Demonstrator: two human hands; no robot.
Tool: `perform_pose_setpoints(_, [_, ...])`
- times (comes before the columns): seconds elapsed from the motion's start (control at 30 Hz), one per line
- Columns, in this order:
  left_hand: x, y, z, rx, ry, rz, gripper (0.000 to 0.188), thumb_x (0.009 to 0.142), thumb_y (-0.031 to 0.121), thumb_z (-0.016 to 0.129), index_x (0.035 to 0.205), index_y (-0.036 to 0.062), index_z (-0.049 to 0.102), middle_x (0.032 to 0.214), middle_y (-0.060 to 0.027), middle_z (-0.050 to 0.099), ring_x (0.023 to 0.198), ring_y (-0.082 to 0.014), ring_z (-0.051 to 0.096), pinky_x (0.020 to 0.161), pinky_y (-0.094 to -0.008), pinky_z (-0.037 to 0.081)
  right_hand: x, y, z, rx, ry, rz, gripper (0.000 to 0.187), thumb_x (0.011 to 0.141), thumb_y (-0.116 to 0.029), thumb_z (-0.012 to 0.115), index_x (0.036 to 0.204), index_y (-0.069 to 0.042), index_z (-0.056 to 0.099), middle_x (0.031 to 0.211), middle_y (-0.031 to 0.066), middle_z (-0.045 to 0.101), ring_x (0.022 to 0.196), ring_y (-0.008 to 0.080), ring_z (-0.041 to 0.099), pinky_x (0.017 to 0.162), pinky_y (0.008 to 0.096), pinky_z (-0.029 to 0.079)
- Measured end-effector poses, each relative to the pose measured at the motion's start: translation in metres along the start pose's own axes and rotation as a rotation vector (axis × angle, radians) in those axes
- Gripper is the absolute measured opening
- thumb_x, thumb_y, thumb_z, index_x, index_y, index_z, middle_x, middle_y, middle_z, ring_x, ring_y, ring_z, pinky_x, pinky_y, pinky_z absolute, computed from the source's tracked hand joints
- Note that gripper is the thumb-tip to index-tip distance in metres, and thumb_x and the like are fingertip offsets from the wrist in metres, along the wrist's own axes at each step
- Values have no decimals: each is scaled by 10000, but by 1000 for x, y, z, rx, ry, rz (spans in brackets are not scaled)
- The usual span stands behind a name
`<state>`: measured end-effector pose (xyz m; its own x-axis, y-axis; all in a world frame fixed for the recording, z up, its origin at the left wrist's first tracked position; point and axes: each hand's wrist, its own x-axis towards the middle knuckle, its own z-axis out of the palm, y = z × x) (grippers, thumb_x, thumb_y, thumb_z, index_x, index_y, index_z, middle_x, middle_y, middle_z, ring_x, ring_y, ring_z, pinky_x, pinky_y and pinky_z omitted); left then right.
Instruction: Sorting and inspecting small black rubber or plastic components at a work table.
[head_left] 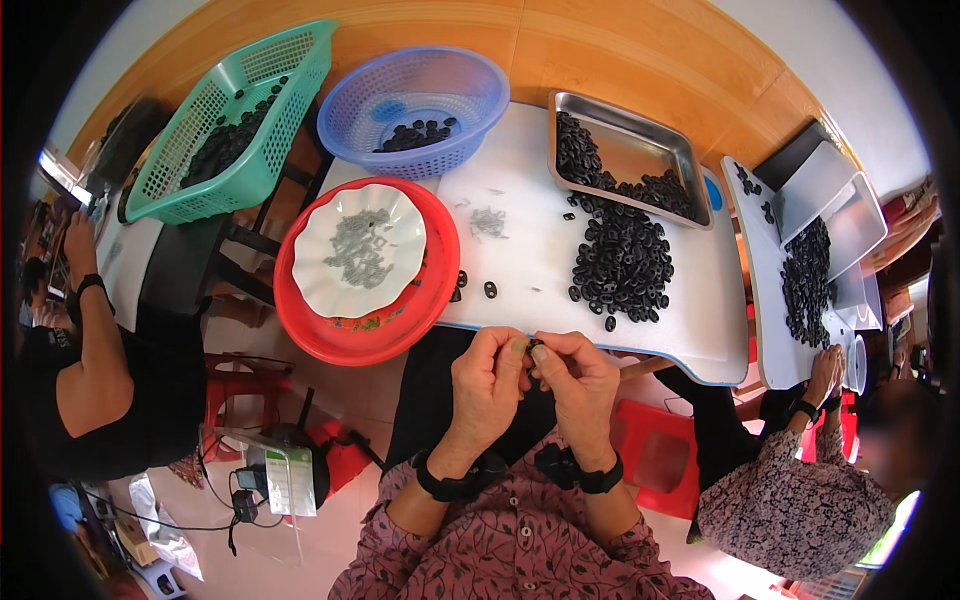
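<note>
Just off the near edge of the white table (510,270), a small black oval part (535,345) is pinched between my two hands. My left hand (488,378) grips it from the left with thumb and fingertips, and my right hand (577,385) does the same from the right; the fingers cover most of it. Ahead and to the right lies a heap of black oval parts with holes (622,262). A few loose ones (490,290) rest left of the heap. On a red tray (440,265) sits a white scalloped plate (312,270) with small clear pieces (362,250).
A metal tray (640,120), a blue colander (415,80) and a green basket (230,150) hold more black parts. Small clear pieces (488,222) lie on the table. People sit on both sides, one at a right-hand table (765,310). A red stool (655,450) stands below.
</note>
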<state>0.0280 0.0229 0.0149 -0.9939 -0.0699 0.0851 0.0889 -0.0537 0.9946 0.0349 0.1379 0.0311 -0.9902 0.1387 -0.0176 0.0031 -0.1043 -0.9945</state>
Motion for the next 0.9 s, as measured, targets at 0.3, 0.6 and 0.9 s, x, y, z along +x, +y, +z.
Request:
perform_pose_setpoints(0.3, [-8, 10, -15, -126, -41, -110, 208, 972, 201, 541, 931, 0, 573, 700, -21, 588, 527, -48, 525, 446, -188, 415, -7, -1, -2, -399, -19, -468, 156, 837, 36, 659, 985, -9, 681, 899, 54, 628, 769, 101, 591, 644, 211, 469])
perform_pose_setpoints(0.6, [-15, 14, -20, -174, -32, -22, 170, 964, 166, 556, 917, 3, 574, 680, -10, 578, 527, -40, 513, 447, -186, 405, -23, -13, 2, 77, -39, -7, 187, 924, -75, 597, 1087, 6, 640, 860, 36, 644, 740, 89, 597, 601, 195, 459])
perform_pose_setpoints(0.9, [-20, 9, -16, -121, -38, 70, 155, 959, 153, 567, 926, 2, 584, 711, -8, 581, 536, -34, 491, 461, -177, 397, -24, -15, -5, 211, -116, 141, 168, 899, -98, 637, 1026, 12, 644, 851, 36, 660, 679, 63, 580, 560, 177, 433])
